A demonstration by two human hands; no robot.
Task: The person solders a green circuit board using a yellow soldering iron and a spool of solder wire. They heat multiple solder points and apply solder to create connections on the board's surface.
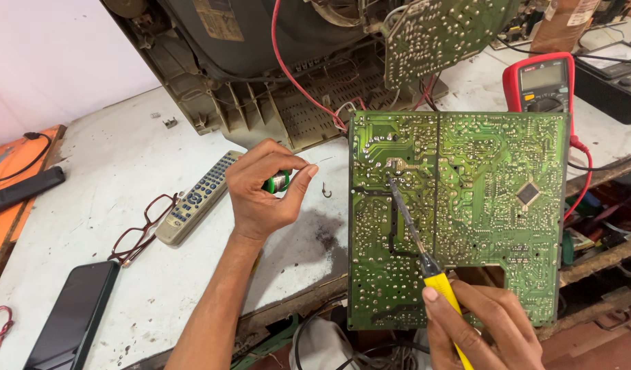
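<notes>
A: Biggest item first?
B: Opened television chassis [260, 75], grey-beige shell, at the back of the white surface [116, 171]. A tan rectangular label [219, 18] sits on its dark tube housing, print too small to make out. A red wire [295, 75] loops down from it toward the board.

A: Next?
B: Green circuit board [459, 205], solder side up, overhanging the front right edge of the surface. A smaller green board [439, 34] stands tilted behind it. A brown cardboard box [565, 20] sits top right, edge only.

A: Mid-sized things?
B: Red multimeter [543, 82] touching the big board's far right corner. Orange panel [14, 192] at the left edge with a black bar [20, 192] lying across it. Black phone [75, 315] near left, screen dark.

A: Smaller?
B: Grey remote [195, 199] with blue buttons, just beside the left hand. Red-framed glasses [147, 229] next to it.

A: The hands?
B: Well apart. Left hand [264, 188] pinches a small green-ended solder spool [277, 181] between thumb and fingers, above the surface. Right hand [483, 329] is closed round the yellow handle of a soldering iron [415, 229], tip resting on the board's upper left area. The iron's shaft crosses the board's lower tracks.
</notes>
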